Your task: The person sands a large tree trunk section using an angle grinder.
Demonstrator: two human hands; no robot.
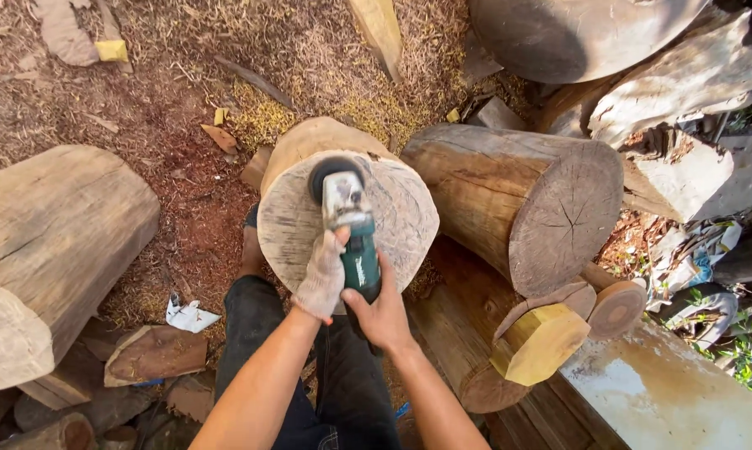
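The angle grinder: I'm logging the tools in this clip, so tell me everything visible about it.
The angle grinder has a teal-green plastic body, a grey metal head and a dark round disc blurred as if spinning. It lies lengthwise on the pale flat end of a round log section, disc away from the person. The left hand, in a worn whitish glove, grips the body from the left; the bare right hand holds its rear end.

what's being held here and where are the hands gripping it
An angle grinder, held with both hands on its green body: the gloved left hand near the head, the bare right hand at the rear. Its disc rests on a log's cut end.
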